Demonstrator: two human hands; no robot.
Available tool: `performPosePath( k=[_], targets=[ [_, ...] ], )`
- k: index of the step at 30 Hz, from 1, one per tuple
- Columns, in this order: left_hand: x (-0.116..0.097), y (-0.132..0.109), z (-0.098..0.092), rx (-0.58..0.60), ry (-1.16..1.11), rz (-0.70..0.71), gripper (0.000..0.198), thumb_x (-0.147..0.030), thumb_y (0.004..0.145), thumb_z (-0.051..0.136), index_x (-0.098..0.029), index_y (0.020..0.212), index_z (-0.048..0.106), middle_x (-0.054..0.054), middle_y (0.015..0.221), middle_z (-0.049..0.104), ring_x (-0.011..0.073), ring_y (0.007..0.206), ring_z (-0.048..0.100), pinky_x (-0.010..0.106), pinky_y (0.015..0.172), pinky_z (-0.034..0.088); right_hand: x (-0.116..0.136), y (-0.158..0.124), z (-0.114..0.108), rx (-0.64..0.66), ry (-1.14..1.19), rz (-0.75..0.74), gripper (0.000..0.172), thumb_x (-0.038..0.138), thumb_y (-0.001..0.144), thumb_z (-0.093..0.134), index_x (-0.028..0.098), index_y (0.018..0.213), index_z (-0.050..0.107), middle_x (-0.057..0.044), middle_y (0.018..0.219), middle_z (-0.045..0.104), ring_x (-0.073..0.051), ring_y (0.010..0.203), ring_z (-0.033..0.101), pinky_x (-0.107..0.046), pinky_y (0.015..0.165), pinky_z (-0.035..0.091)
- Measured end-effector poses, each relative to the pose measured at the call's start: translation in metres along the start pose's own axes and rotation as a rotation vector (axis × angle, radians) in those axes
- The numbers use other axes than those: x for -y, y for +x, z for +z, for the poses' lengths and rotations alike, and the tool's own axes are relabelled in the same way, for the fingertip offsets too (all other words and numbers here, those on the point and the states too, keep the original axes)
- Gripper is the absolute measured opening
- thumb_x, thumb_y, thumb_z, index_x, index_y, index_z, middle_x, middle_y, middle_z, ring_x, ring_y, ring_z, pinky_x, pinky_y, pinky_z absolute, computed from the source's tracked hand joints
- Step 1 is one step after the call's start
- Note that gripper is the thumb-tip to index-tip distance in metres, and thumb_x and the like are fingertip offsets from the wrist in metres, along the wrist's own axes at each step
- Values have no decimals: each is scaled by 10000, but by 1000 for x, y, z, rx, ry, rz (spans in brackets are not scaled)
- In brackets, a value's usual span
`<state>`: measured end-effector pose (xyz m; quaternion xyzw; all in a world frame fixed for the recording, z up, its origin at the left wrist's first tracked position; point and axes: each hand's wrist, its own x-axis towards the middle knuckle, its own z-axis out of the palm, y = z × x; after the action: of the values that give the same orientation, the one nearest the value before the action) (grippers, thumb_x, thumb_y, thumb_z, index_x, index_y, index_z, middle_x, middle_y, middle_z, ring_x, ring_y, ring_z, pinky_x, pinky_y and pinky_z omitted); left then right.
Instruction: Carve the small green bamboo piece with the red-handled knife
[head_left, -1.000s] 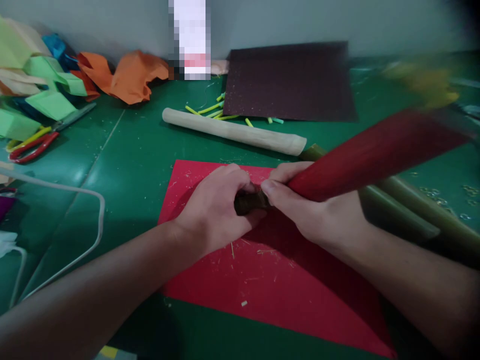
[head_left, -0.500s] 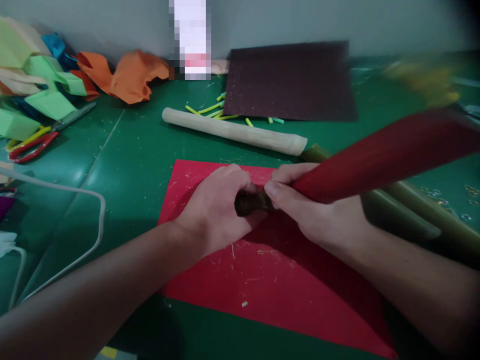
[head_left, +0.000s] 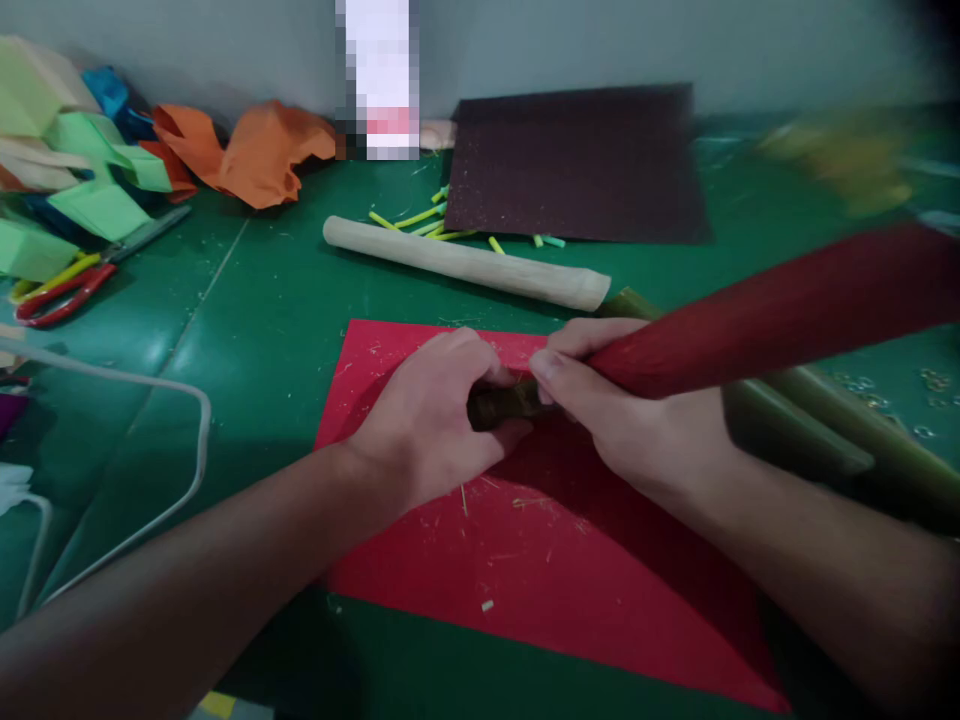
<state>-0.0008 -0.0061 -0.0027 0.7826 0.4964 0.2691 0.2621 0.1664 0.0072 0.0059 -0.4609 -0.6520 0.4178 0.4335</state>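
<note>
Both hands meet over a red paper sheet [head_left: 525,570] on a green table. My left hand [head_left: 435,420] is closed round the dark brown end of a stick [head_left: 502,402]. My right hand [head_left: 607,410] is closed on the narrow end of a red paper roll [head_left: 787,315] wrapped round that stick. The roll widens and rises to the right, its far end blurred. The fingertips of both hands touch at the point where the roll's edge meets the bare stick.
A pale wooden rod [head_left: 465,263] lies behind the hands, with cut green straw bits [head_left: 435,220] and a dark brown sheet [head_left: 577,165] beyond. Olive tubes [head_left: 825,420] lie at right. Red-handled scissors [head_left: 75,280], coloured paper scraps [head_left: 247,150] and a white cable [head_left: 187,440] are at left.
The red roll's far end has dipped slightly and my right hand has edged a little up the stick. My left hand keeps its grip.
</note>
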Motion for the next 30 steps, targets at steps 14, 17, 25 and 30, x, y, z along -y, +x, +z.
performPosePath(
  k=[14, 17, 25, 30],
  targets=[
    [0, 1, 2, -23, -58, -15, 215, -214, 737, 689, -183, 692, 482, -31, 699, 479, 115, 648, 434, 283, 582, 342, 2, 1, 0, 66, -6, -68, 261, 155, 767, 594, 223, 531, 506, 46, 518, 472, -81, 470, 419, -240, 460, 364],
    [1, 1, 1, -6, -42, -9, 163, -209, 738, 690, -176, 737, 530, -12, 757, 533, 133, 703, 476, 294, 616, 371, -2, 1, 1, -9, 12, -82, 239, 180, 789, 622, 230, 568, 547, 37, 551, 533, -96, 500, 482, -244, 479, 398],
    [2, 0, 1, -19, -43, -5, 200, -232, 746, 693, -183, 700, 504, -23, 717, 507, 120, 660, 449, 278, 567, 349, 1, 1, -1, 57, -14, -51, 271, 210, 781, 588, 216, 522, 509, 39, 514, 493, -91, 480, 452, -237, 465, 380],
    [1, 1, 2, -33, -51, -10, 221, -246, 749, 687, -187, 679, 486, -32, 678, 471, 115, 633, 426, 267, 539, 321, 3, 0, 0, 111, -24, -94, 282, 144, 774, 578, 217, 518, 484, 50, 498, 448, -77, 459, 421, -234, 454, 366]
  ],
)
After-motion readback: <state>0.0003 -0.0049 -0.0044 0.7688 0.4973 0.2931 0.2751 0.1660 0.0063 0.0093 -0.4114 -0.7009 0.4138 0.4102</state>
